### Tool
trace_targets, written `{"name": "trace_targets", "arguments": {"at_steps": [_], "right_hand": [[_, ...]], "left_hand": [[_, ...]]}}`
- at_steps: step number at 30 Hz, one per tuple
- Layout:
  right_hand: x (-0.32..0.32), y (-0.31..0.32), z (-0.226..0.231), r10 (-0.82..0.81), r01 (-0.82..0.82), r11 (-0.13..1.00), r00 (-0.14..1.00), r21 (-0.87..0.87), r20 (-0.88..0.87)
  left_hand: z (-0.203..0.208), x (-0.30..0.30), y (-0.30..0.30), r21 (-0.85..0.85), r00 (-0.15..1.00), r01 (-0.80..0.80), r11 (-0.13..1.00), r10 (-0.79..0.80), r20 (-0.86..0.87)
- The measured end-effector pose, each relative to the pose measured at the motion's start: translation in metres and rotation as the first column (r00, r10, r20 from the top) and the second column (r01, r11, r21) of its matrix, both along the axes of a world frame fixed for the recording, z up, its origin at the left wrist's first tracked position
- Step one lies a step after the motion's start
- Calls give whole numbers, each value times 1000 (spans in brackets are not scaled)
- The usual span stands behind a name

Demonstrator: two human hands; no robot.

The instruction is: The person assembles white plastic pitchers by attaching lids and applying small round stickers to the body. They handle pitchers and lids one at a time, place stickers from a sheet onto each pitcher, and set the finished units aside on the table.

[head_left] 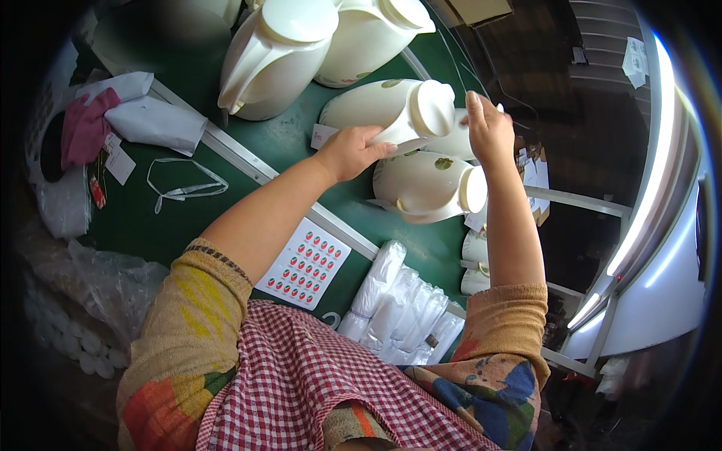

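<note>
My left hand [352, 152] grips the handle of a cream-white vacuum jug [365, 103] with a green leaf print, tilted with its round lid to the right. My right hand [490, 135] is closed at the top end of a second white jug [453, 141]; the first jug and my fingers hide most of it, and a bit of white shows past the fingertips. Just below, a third jug [417, 180] with a leaf print lies close to both hands, its lid toward my right forearm.
More white jugs [282, 60] stand at the back of the green table [263, 143]. A metal strip [233, 150] crosses it. Nearer me are a sheet of red-green stickers [304, 264] and rolled clear plastic bags [402, 304]. At left are a pink cloth [86, 128] and a white string loop [184, 188].
</note>
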State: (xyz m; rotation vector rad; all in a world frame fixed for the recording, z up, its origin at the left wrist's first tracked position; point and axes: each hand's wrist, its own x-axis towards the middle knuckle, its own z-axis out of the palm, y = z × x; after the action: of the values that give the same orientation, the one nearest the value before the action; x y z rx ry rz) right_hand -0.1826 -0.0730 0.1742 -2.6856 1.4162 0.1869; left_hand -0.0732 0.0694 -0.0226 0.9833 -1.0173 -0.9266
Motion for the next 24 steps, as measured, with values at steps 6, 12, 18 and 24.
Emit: {"name": "trace_targets", "arguments": {"at_steps": [6,12,18,24], "right_hand": [[3,5,11,-342,314,921,936,231,90],[-2,-6,-17,478,-478,878,876,-14,66],[1,-12,-13,417,-502,802,858,-324,-299],[30,3,-12,261,-286,956,934,-73,-244]], "left_hand": [[3,0,0,38,998,60,997,-59,-19],[-2,-6,-3,16,995,71,997,-69,-75],[5,-5,-1,63,991,115,991,-110,-73],[3,-2,-1,94,995,98,991,-95,-37]]}}
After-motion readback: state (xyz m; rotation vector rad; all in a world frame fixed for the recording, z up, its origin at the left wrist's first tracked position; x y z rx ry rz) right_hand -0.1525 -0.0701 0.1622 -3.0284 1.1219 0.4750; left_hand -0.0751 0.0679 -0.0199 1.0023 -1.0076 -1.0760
